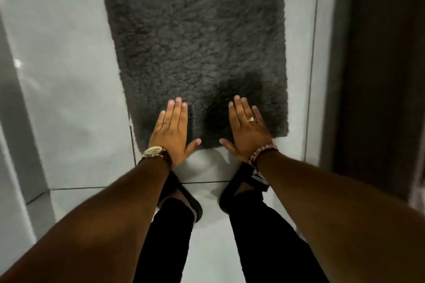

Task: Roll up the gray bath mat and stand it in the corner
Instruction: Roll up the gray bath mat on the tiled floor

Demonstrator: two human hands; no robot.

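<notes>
Both hands' fingers (175,110) flat on gray bath mat's (195,41) near edge.

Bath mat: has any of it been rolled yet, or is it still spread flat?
Spread flat. The gray bath mat lies unrolled on the tiled floor, near edge uncurled; the left hand and right hand rest open-palmed on it.
</notes>
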